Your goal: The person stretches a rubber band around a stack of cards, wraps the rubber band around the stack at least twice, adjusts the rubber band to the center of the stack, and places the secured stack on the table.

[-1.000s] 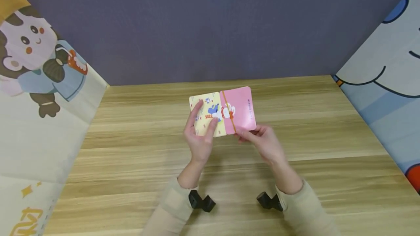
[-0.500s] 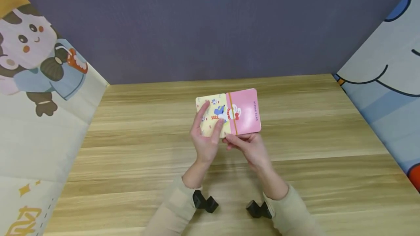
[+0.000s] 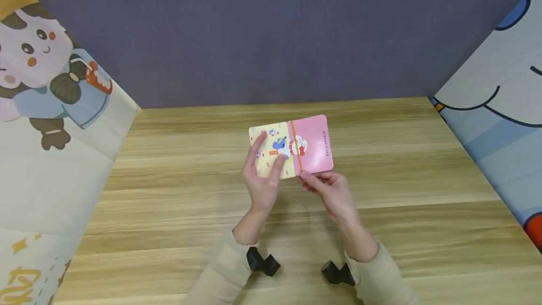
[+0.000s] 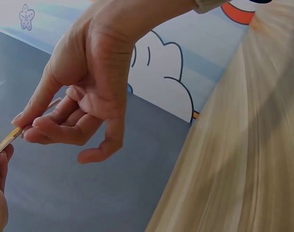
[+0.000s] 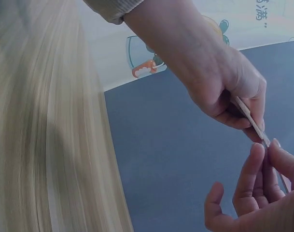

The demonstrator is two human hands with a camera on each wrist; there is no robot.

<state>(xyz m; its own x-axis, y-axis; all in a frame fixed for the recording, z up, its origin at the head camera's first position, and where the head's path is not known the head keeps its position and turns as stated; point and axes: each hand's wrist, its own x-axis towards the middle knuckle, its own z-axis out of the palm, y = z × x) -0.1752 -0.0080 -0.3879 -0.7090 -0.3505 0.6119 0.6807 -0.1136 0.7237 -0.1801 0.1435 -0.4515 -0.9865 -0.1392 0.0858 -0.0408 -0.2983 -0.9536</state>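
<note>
My left hand (image 3: 262,187) grips a small notebook (image 3: 315,149) by its yellow part, the thumb and a finger lying over the printed cover. Its other part is pink, with a white rabbit by the seam. An orange elastic band (image 3: 295,138) runs across the pink part beside the seam. My right hand (image 3: 336,194) pinches the band's lower end at the near edge. In the left wrist view the right hand (image 4: 89,92) meets the notebook edge (image 4: 6,140). Seen from the right wrist, the left hand (image 5: 214,77) holds the thin notebook edge-on. Its underside is hidden.
A wood-grain table (image 3: 169,201) lies under both hands. A dark grey-blue panel (image 3: 275,36) stands behind it, with printed cartoon panels (image 3: 59,74) on the left and right. Black devices (image 3: 262,261) sit at both cuffs.
Both hands and the notebook shift slightly right, then partly back left. The right fingertips move left along the near edge, then back to the band, which now runs straighter beside the seam.
</note>
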